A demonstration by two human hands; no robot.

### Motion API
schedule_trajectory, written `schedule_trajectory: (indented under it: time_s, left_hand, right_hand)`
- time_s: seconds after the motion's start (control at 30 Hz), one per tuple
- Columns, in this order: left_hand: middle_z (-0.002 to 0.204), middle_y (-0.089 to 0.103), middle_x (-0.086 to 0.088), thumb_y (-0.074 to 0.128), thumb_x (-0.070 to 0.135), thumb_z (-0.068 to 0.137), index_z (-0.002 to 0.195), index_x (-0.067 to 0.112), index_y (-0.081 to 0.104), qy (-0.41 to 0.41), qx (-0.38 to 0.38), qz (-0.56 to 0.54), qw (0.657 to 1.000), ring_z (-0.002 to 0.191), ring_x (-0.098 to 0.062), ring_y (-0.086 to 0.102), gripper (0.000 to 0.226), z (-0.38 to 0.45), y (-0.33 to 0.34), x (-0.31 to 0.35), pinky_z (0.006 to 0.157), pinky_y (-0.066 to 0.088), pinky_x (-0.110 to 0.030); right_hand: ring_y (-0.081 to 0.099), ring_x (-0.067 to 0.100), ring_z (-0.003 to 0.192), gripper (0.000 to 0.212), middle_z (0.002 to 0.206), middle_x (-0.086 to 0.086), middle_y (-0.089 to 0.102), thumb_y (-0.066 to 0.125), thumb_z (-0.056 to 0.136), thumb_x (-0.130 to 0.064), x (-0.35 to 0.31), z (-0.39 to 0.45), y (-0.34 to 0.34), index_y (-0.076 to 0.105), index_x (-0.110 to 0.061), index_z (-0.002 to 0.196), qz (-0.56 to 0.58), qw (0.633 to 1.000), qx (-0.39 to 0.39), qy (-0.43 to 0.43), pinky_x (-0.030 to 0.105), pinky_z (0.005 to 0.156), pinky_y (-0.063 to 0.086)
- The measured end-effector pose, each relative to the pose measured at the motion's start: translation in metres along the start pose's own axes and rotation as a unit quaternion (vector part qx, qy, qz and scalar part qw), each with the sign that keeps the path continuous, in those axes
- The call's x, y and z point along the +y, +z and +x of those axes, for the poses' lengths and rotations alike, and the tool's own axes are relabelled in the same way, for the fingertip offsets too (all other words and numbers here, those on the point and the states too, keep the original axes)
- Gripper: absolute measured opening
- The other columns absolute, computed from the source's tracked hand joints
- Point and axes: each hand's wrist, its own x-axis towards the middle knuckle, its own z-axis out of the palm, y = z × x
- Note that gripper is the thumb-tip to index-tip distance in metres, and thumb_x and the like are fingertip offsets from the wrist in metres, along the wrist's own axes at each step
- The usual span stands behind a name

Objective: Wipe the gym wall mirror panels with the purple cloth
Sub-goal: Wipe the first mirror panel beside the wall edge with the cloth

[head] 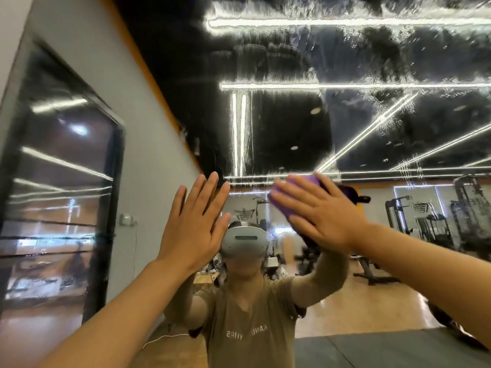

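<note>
Your right hand (322, 213) presses the soft purple cloth (297, 185) flat-fingered against the streaky gym wall mirror (372, 115); your left hand (194, 224) rests open-palmed beside it.

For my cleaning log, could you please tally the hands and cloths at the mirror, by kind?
Hands: 2, the left hand flat and bare, the right hand pressing the cloth to the mirror
Purple cloths: 1
Total: 3
</note>
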Motion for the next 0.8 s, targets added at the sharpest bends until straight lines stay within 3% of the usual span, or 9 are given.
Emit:
schedule_trajectory:
  time_s: [0.13,0.23,0.47,0.67,0.73,0.8]
  left_hand:
    - [0.170,0.006,0.000,0.007,0.056,0.105,0.161,0.024,0.017,0.002,0.011,-0.011,1.000,0.156,-0.017,-0.002,0.065,-0.001,0.002,0.001,0.124,-0.006,-0.037]
    - [0.169,0.005,0.001,0.012,0.054,0.105,0.161,0.024,0.016,0.004,0.018,-0.026,1.000,0.156,-0.016,-0.002,0.064,-0.001,0.002,-0.001,0.124,-0.009,-0.035]
    - [0.168,0.012,-0.002,0.023,0.041,0.106,0.160,0.019,0.017,0.006,0.032,-0.037,0.999,0.155,-0.018,0.006,0.059,-0.008,-0.001,-0.002,0.124,-0.010,-0.027]
    - [0.168,0.014,-0.005,0.025,0.040,0.106,0.161,0.018,0.019,0.002,0.024,-0.003,1.000,0.155,-0.020,0.007,0.060,-0.034,-0.002,-0.011,0.125,-0.004,-0.034]
    - [0.169,0.014,-0.006,0.025,0.041,0.105,0.161,0.017,0.019,0.007,0.024,0.004,1.000,0.155,-0.020,0.006,0.060,-0.040,-0.001,-0.015,0.125,-0.002,-0.036]
    - [0.169,0.014,-0.006,0.025,0.041,0.106,0.161,0.017,0.019,0.009,0.023,0.007,1.000,0.155,-0.020,0.006,0.061,-0.041,0.000,-0.017,0.125,-0.001,-0.036]
  right_hand:
    - [0.001,0.016,0.157,0.057,0.167,-0.012,0.003,0.005,0.101,-0.053,0.005,0.041,-0.007,0.003,-0.038,0.157,0.040,0.986,0.039,0.158,0.048,0.125,-0.005]
    - [0.005,0.018,0.156,0.057,0.168,-0.007,0.011,0.010,0.104,-0.050,-0.022,0.035,0.000,0.008,-0.033,0.158,0.050,0.980,0.075,0.178,0.053,0.124,0.005]
    - [0.015,0.019,0.156,0.056,0.168,-0.008,0.018,0.022,0.108,-0.046,-0.112,-0.095,0.033,0.020,-0.031,0.161,-0.063,0.996,-0.019,-0.065,0.053,0.121,0.013]
    - [0.010,0.015,0.155,0.059,0.166,-0.014,0.018,0.030,0.105,-0.049,-0.088,-0.092,0.024,0.016,-0.037,0.161,-0.115,0.966,-0.062,-0.225,0.051,0.124,0.000]
    - [0.010,0.014,0.155,0.057,0.165,-0.014,0.020,0.030,0.105,-0.048,-0.071,-0.068,0.019,0.018,-0.038,0.160,-0.101,0.965,-0.055,-0.236,0.050,0.125,-0.004]
    - [0.009,0.015,0.156,0.056,0.166,-0.012,0.020,0.028,0.106,-0.047,-0.048,-0.035,0.013,0.018,-0.038,0.160,-0.064,0.982,-0.042,-0.175,0.050,0.125,-0.002]
